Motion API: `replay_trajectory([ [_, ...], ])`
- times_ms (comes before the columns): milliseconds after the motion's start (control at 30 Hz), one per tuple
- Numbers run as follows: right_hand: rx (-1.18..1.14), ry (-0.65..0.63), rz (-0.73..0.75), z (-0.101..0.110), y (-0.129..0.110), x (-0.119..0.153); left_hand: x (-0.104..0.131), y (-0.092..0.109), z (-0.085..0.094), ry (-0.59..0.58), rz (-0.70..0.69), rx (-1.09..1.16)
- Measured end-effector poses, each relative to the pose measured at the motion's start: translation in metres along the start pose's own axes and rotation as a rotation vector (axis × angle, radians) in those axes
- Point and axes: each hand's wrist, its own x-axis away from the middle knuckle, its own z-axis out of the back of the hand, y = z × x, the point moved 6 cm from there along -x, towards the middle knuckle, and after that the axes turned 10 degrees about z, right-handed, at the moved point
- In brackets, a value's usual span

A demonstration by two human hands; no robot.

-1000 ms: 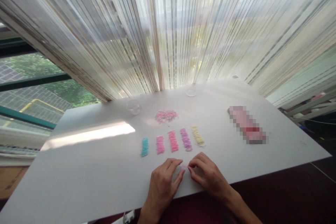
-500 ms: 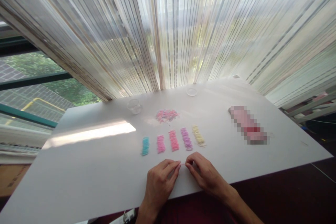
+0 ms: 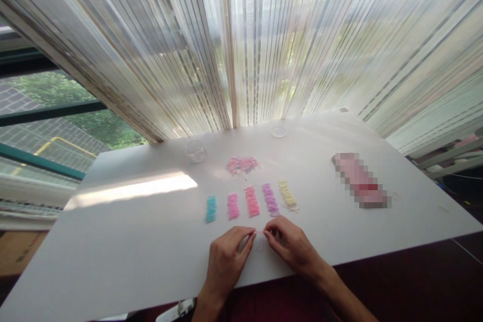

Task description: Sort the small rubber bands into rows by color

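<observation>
My left hand (image 3: 230, 254) is closed in a pinch near the table's front edge. Facing it, my right hand (image 3: 289, 244) pinches too, its fingertips a short gap away. Between them stretches a thin pink rubber band (image 3: 259, 232), held at both ends. Just below it shows a small pale loop (image 3: 260, 245); whether it hangs from the band or lies on the table I cannot tell. Beyond my hands lie neat rows of small bands: teal (image 3: 211, 209), pink (image 3: 233, 206), coral (image 3: 252, 202), purple (image 3: 270, 200) and yellow (image 3: 288, 195).
A loose mixed pile of bands (image 3: 242, 165) lies behind the rows on the white table (image 3: 132, 241). A clear round tub (image 3: 195, 152) stands back left, a clear lid (image 3: 278, 132) back right. A blurred-out pink object (image 3: 360, 181) lies right. Striped curtains (image 3: 260, 50) hang behind.
Both pinching hands have shifted slightly left, still holding the pink band between them. A pale loop now shows below it. The whole view has moved a little.
</observation>
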Motion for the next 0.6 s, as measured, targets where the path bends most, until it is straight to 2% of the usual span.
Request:
replay_trajectory([
  [400,0.016,0.001,-0.012,0.003,-0.001,0.0,-0.002,0.002,-0.001,-0.027,0.004,-0.004],
  [600,0.061,0.08,-0.039,0.014,0.005,0.006,-0.01,-0.007,0.004,0.093,0.101,-0.119],
])
